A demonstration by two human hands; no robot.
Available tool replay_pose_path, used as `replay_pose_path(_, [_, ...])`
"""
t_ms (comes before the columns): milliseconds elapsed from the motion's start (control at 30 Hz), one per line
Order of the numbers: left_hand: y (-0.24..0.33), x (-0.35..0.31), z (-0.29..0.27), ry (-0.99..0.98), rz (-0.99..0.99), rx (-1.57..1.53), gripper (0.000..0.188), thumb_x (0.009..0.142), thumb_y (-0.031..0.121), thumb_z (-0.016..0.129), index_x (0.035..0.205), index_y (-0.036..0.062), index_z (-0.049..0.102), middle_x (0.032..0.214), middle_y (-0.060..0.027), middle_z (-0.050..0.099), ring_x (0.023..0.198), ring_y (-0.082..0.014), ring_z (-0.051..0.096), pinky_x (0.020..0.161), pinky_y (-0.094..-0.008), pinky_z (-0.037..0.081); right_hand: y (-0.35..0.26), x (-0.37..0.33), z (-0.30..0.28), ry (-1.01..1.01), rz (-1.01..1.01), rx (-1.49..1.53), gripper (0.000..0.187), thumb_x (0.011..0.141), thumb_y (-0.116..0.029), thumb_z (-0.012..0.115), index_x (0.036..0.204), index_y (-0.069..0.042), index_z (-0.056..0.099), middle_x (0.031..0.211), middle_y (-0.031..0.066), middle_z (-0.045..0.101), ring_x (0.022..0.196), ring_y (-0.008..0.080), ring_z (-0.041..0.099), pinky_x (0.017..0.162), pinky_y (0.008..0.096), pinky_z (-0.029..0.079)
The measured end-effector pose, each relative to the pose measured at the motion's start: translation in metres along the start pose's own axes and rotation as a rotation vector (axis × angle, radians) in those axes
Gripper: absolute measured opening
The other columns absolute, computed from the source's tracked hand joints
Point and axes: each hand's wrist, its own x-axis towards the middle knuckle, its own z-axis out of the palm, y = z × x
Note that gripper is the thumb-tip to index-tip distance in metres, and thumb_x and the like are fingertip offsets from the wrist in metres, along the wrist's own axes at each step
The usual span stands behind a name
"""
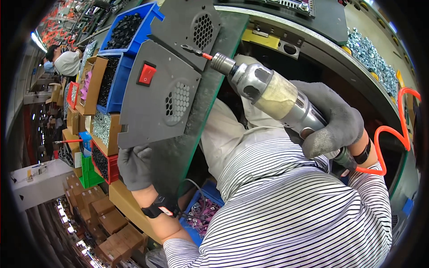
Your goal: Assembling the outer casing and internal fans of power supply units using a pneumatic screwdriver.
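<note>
My gloved right hand (333,118) is wrapped round a pneumatic screwdriver (279,96) with a silver body and a tan wrapped band. Its bit (196,51) points to the upper left, over the perforated metal plates and apart from them. A grey metal panel (154,105), with a red rocker switch (146,74) and a honeycomb vent, stands tilted at the workbench. At its lower edge my gloved left hand (136,166) has its fingers curled against the panel; part of the grip is hidden. Behind it is a second grey panel (181,22) with a similar vent.
A coiled orange air hose (380,134) runs off to the right. Blue bins (120,82) of black parts and a cardboard box of screws (117,134) line the left. A blue bin (192,232) holds pinkish parts. Another person (67,62) is at the far left.
</note>
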Motion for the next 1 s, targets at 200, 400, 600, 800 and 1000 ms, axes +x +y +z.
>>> replay_pose_path(200, [-0.02, -0.038, -0.022, -0.163, -0.085, -0.09, 0.031, 0.093, 0.014, 0.048, 0.122, 0.0017, 0.048, 0.092, -0.0056, 0.054, 0.064, -0.0085, 0.038, 0.051, -0.0199, 0.037, 0.0, -0.01, -0.013, -0.054, 0.071, 0.132, 0.052, 0.061, -0.018, 0.074, 0.105, 0.003, 0.057, 0.082, 0.0049, 0.06, 0.073, 0.0108, 0.056, 0.067, 0.0254, 0.047])
replay_pose_path(400, [-0.058, -0.078, -0.017, 0.129, 0.014, -0.128, 0.043, 0.089, 0.006, 0.05, 0.13, -0.002, 0.042, 0.107, -0.0137, 0.058, 0.063, -0.0079, 0.039, 0.054, -0.0197, 0.038, 0.012, -0.021, -0.023, -0.033, 0.199, 0.238, 0.065, 0.061, -0.028, 0.08, 0.111, 0.004, 0.055, 0.081, 0.0028, 0.058, 0.071, 0.0096, 0.053, 0.064, 0.0241, 0.045])
replay_pose_path(600, [-0.088, -0.088, 0.022, -0.022, -0.08, 0.281, 0.031, 0.089, 0.025, 0.058, 0.105, 0.0003, 0.052, 0.066, -0.0053, 0.051, 0.045, -0.0067, 0.033, 0.039, -0.0208, 0.027, 0.017, -0.027, -0.028, -0.019, 0.254, 0.326, 0.071, 0.06, -0.036, 0.081, 0.111, 0.005, 0.054, 0.079, 0.0024, 0.058, 0.071, 0.009, 0.052, 0.064, 0.0241, 0.044])
replay_pose_path(800, [-0.115, -0.044, 0.081, -0.077, -0.138, 0.973, 0.045, 0.092, 0.046, 0.048, 0.091, 0.0019, 0.056, 0.057, 0.0007, 0.04, 0.045, -0.0062, 0.032, 0.041, -0.0205, 0.026, 0.015, -0.032, -0.03, -0.177, 0.292, 0.298, 0.065, 0.061, -0.035, 0.083, 0.107, 0.001, 0.054, 0.078, 0.0024, 0.056, 0.067, 0.0095, 0.053, 0.06, 0.0246, 0.044])
replay_pose_path(1000, [-0.134, 0.01, 0.109, -0.11, -0.221, 0.374, 0.036, 0.095, 0.032, 0.05, 0.109, -0.0014, 0.053, 0.07, 0.0023, 0.051, 0.048, -0.0024, 0.031, 0.041, -0.0161, 0.026, 0.022, -0.033, -0.027, -0.298, 0.226, 0.091, 0.066, 0.063, -0.031, 0.083, 0.112, 0.001, 0.053, 0.082, 0.0066, 0.06, 0.07, 0.0137, 0.057, 0.064, 0.0276, 0.047])
